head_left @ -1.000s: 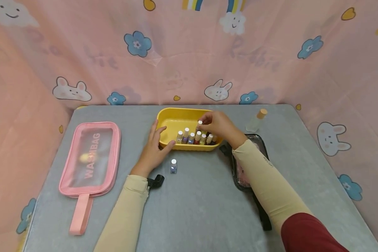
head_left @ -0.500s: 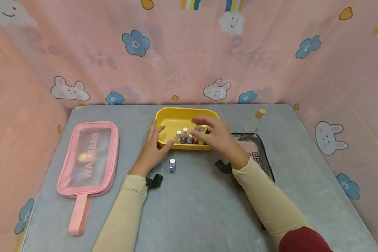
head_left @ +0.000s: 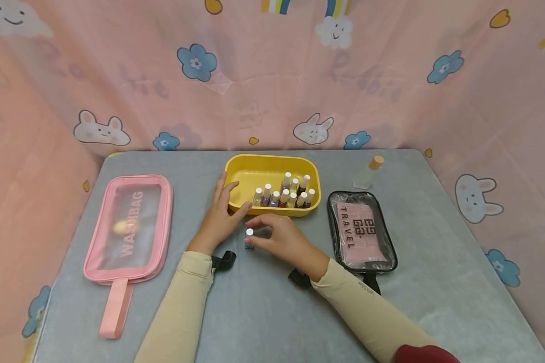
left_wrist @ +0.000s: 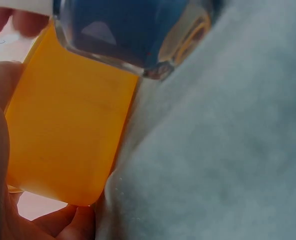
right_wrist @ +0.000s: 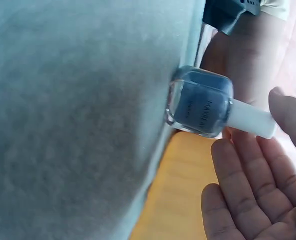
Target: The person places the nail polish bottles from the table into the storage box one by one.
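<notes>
A small blue nail polish bottle with a white cap [head_left: 249,233] stands upright on the table, before the yellow tray [head_left: 272,213]. My right hand [head_left: 287,242] reaches round its cap. In the right wrist view the thumb [right_wrist: 290,117] is beside the white cap, the other fingers spread on its opposite side with the palm showing. My left hand [head_left: 220,217] rests at the tray's front left corner, thumb along the front rim and fingers spread at the left end. Several white-capped nail polish bottles [head_left: 285,198] stand in the tray's right half.
A pink clear-fronted wash bag [head_left: 131,227] lies at the left, its strap toward me. To the right lies a black-edged clear travel bag [head_left: 362,232]. Behind it, a frosted bottle with a wooden-looking cap [head_left: 376,162] lies tilted. A printed pink cloth [head_left: 254,91] hangs behind.
My right hand let go of a bottle in the tray, then came out over the front rim to the blue nail polish bottle. My left hand stayed at the tray's corner.
</notes>
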A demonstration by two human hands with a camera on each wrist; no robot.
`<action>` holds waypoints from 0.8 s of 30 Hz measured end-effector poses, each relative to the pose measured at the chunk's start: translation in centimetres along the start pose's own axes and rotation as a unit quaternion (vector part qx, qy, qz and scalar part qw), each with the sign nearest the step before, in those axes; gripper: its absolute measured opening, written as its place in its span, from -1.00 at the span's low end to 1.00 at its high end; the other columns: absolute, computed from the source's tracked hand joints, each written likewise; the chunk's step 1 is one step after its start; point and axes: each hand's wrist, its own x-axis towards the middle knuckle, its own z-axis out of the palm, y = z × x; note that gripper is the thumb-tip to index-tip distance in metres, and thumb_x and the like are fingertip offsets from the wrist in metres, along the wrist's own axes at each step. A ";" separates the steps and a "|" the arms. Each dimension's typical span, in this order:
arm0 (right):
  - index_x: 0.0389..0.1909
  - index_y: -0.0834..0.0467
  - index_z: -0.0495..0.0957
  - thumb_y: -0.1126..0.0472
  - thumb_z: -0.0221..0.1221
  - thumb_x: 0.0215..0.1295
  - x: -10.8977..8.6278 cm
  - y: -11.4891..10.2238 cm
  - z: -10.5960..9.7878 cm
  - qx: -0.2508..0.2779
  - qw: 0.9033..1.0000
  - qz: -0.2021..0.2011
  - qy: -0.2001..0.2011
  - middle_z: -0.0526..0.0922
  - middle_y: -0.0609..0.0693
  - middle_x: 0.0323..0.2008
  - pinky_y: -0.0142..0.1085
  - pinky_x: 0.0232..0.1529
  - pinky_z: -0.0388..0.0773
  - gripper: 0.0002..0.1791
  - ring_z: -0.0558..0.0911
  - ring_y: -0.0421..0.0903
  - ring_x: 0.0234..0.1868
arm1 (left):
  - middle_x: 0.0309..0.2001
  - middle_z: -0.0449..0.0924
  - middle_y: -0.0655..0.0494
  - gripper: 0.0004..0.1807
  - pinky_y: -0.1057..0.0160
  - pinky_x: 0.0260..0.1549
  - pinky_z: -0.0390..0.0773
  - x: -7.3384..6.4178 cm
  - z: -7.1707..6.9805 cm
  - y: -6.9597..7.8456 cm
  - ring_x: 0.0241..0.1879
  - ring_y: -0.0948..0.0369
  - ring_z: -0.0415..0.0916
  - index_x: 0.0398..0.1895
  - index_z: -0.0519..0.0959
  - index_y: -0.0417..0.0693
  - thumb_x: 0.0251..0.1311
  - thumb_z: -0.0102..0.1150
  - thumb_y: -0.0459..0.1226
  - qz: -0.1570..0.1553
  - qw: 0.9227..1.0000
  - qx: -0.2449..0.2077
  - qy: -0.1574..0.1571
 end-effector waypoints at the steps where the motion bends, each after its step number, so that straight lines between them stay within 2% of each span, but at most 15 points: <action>1: -0.03 0.19 0.77 0.19 0.54 0.25 0.0 0.1 0.1 -0.003 1.000 0.003 0.005 0.81 -0.07 -0.09 -0.05 0.16 0.63 -0.69 0.75 -0.14 -0.01 | 0.74 -0.39 0.15 -0.19 -0.33 0.44 0.19 0.0 0.0 0.0 0.63 -0.12 -0.05 0.64 0.22 0.01 0.48 0.21 0.12 0.000 1.000 0.001 0.000; 5: -0.14 0.14 0.80 0.19 0.52 0.26 0.1 0.3 0.6 0.000 1.000 0.011 0.019 0.82 -0.10 -0.19 -0.05 0.08 0.67 -0.80 0.75 -0.18 -0.09 | 0.74 -0.40 0.15 -0.18 -0.34 0.44 0.19 0.1 -0.1 0.1 0.63 -0.13 -0.04 0.64 0.21 0.00 0.48 0.21 0.12 0.000 1.000 0.000 -0.002; 10: -0.13 0.16 0.81 0.20 0.50 0.30 0.3 0.4 0.7 0.000 1.000 0.012 0.015 0.82 -0.09 -0.20 -0.03 0.06 0.67 -0.81 0.75 -0.18 -0.09 | 0.74 -0.40 0.17 -0.19 -0.33 0.45 0.19 0.0 -0.2 0.1 0.63 -0.12 -0.04 0.64 0.22 0.00 0.48 0.22 0.12 -0.001 1.000 -0.003 0.000; 13: -0.12 0.17 0.80 0.21 0.49 0.31 0.3 0.0 0.1 -0.003 1.000 0.008 0.013 0.82 -0.10 -0.19 -0.06 0.02 0.68 -0.82 0.75 -0.20 -0.10 | 0.74 -0.39 0.13 -0.19 -0.32 0.45 0.18 -0.1 -0.1 0.1 0.63 -0.12 -0.05 0.63 0.22 -0.01 0.48 0.22 0.11 -0.002 1.000 -0.003 -0.002; 15: -0.13 0.20 0.79 0.24 0.48 0.31 0.5 -0.7 -1.1 0.011 1.000 -0.004 0.025 0.81 -0.06 -0.19 -0.09 -0.02 0.70 -0.82 0.75 -0.16 -0.12 | 0.74 -0.39 0.12 -0.18 -0.31 0.46 0.18 -0.1 0.0 0.0 0.64 -0.12 -0.05 0.64 0.22 -0.01 0.47 0.22 0.11 -0.002 1.000 -0.002 -0.004; 18: -0.13 0.24 0.78 0.27 0.50 0.28 1.4 -2.1 -4.1 0.039 0.997 -0.004 0.059 0.80 0.00 -0.18 -0.07 -0.06 0.73 -0.80 0.75 -0.07 -0.13 | 0.74 -0.40 0.16 -0.18 -0.28 0.47 0.18 0.0 0.0 0.0 0.63 -0.11 -0.04 0.64 0.21 0.01 0.48 0.21 0.13 -0.002 1.000 -0.004 -0.007; 21: -0.08 0.22 0.78 0.22 0.48 0.33 2.9 -3.1 -7.4 0.043 0.994 0.029 0.093 0.79 0.00 -0.13 -0.04 0.00 0.72 -0.78 0.73 0.01 -0.04 | 0.74 -0.42 0.22 -0.19 -0.27 0.48 0.17 0.1 0.0 -0.1 0.64 -0.09 -0.04 0.64 0.20 0.05 0.48 0.19 0.16 -0.008 1.000 -0.004 -0.009; 24: -0.04 0.17 0.76 0.13 0.44 0.39 4.9 -2.7 -9.9 0.014 0.993 0.065 0.100 0.78 -0.01 -0.06 0.00 0.13 0.66 -0.76 0.69 0.04 0.11 | 0.74 -0.44 0.25 -0.18 -0.29 0.47 0.16 0.1 0.0 -0.2 0.64 -0.09 -0.06 0.64 0.20 0.07 0.48 0.17 0.18 -0.015 1.000 -0.004 -0.012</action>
